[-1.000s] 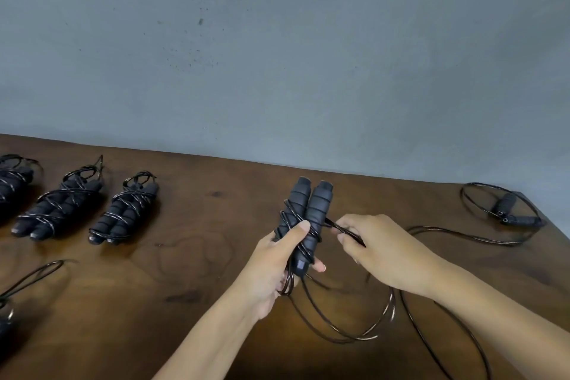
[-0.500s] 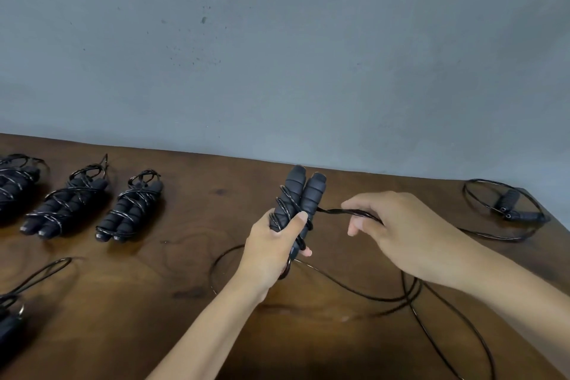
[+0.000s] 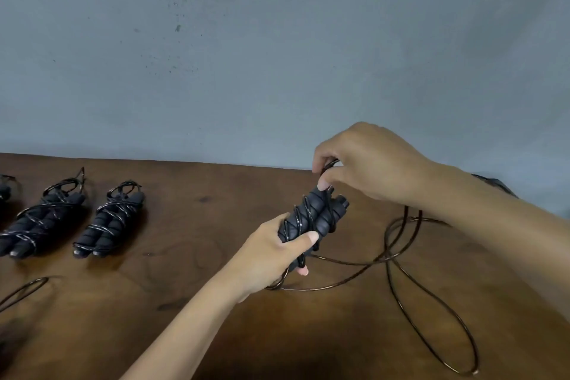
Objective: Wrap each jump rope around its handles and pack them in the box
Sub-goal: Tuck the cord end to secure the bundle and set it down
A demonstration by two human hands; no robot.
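Hands: left hand [image 3: 271, 253] grips handles [image 3: 314, 216], right hand [image 3: 367, 163] pinches cord [image 3: 398, 237]

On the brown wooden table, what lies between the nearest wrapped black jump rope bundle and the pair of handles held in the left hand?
Head view: only bare brown wooden table lies between the wrapped bundle and the handles in the left hand.

wrapped ropes [image 3: 109, 219] left | held handles [image 3: 311, 216] centre — loose cord [image 3: 401, 244] right
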